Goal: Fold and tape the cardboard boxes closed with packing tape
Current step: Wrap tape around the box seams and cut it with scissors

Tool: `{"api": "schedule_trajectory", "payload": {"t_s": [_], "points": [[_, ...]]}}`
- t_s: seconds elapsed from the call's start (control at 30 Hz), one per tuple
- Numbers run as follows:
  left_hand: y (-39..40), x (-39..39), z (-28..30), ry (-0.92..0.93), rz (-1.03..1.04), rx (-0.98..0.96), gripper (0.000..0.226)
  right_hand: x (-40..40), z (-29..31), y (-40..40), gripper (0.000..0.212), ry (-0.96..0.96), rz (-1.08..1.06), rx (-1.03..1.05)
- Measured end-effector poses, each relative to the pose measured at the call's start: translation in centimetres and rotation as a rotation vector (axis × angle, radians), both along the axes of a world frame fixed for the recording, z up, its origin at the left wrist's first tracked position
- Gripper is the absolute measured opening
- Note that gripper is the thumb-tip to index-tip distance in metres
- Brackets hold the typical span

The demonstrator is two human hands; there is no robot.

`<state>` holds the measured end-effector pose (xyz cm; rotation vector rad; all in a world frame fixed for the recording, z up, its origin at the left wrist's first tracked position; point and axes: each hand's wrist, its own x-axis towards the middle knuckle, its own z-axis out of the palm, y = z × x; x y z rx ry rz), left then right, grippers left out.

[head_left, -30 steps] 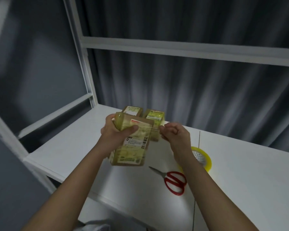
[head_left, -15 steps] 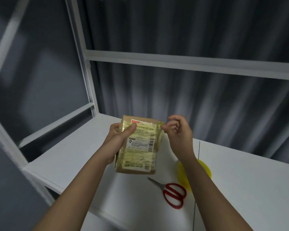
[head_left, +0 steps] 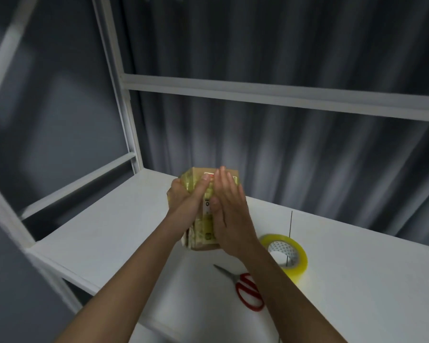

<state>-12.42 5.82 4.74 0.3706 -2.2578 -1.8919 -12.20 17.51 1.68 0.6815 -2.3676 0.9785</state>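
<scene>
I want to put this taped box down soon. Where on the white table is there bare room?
The white table lies bare left of the tape-wrapped cardboard box, out to its front-left edge, and across the right end beyond the yellow roll of packing tape. It is crowded near the front, where the red-handled scissors lie beside the roll under the right forearm.

scissors: red-handled, lying flat on the worktop toward its near edge, blades closed and pointing left and away, handles nearest the viewer
worktop: white, with a thin dark seam running from near edge to far edge right of centre
frame: white metal upright at the worktop's far left corner, with a horizontal rail crossing above the far edge
curtain: grey, pleated, hanging behind the far edge
</scene>
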Motion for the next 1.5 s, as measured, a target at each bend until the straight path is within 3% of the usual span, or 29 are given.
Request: {"api": "schedule_trajectory", "payload": {"t_s": [0.2, 0.37, 0.47, 0.57, 0.63, 0.77, 0.8, 0.87, 0.9, 0.97, 1.03, 1.13, 1.2, 1.3, 1.43, 1.5], "points": [[0.3, 0.3, -0.3, 0.054, -0.031, -0.016, 0.078, -0.8, 1.4, 0.2, 0.058, -0.310, -0.081, -0.334], [-1.4, 0.4, 0.1, 0.050, -0.144, 0.041, 0.073, -2.1, 1.1, 2.8, 0.059, -0.644, 0.230, -0.730], [-2.2, 0.4, -0.9, 0.013, -0.156, 0.038, 0.080, -1.5, 1.1, 2.7, 0.064, -0.822, 0.331, -0.770], [-2.5, 0.4, -2.0, -0.022, -0.123, 0.020, 0.084, -1.1, 0.3, 3.1, 0.076, -0.935, 0.368, -0.657], [-2.9, -0.1, -2.4, -0.017, -0.079, 0.007, 0.082, -0.5, 0.7, 3.7, 0.070, -0.932, 0.316, -0.632], [-2.5, -0.5, -2.2, 0.018, -0.062, -0.035, 0.081, 1.2, 2.3, 3.7, 0.044, -0.619, 0.247, -0.739], [-2.0, -0.2, -1.8, 0.032, -0.049, -0.022, 0.086, 1.7, 2.6, 2.9, 0.042, -0.525, 0.249, -0.568], [-0.8, 1.0, -0.5, 0.073, -0.056, 0.003, 0.094, 1.6, 1.0, 1.9, 0.080, -0.351, 0.182, -0.069], [-0.4, 1.5, 0.1, 0.071, -0.100, 0.003, 0.098, 1.5, 0.6, 1.6, 0.101, -0.329, 0.126, 0.041], [0.0, 2.0, 0.6, 0.037, -0.202, 0.000, 0.089, 1.1, 0.7, 1.7, 0.119, -0.385, 0.053, -0.029], [0.3, 2.3, 1.0, 0.098, -0.206, -0.009, 0.060, 1.2, 1.3, 2.2, 0.117, -0.439, 0.068, -0.206], [0.4, 1.9, 0.8, 0.193, -0.159, -0.097, 0.047, 1.6, 2.3, 2.3, 0.093, -0.626, 0.157, -0.577], [0.6, 2.0, 0.9, 0.218, -0.198, -0.084, 0.040, 1.5, 2.0, 2.3, 0.069, -0.645, 0.243, -0.786], [0.7, 1.1, 0.6, 0.196, -0.212, -0.066, 0.048, 1.6, 1.8, 2.2, 0.048, -0.604, 0.295, -0.987], [0.9, 0.0, 0.0, -0.015, -0.351, 0.142, 0.095, 1.9, 0.9, 2.3, 0.034, -0.590, 0.270, -1.014], [0.9, -0.4, 0.1, -0.012, -0.339, 0.129, 0.085, 1.9, 0.1, 2.2, 0.031, -0.583, 0.243, -0.984]]}}
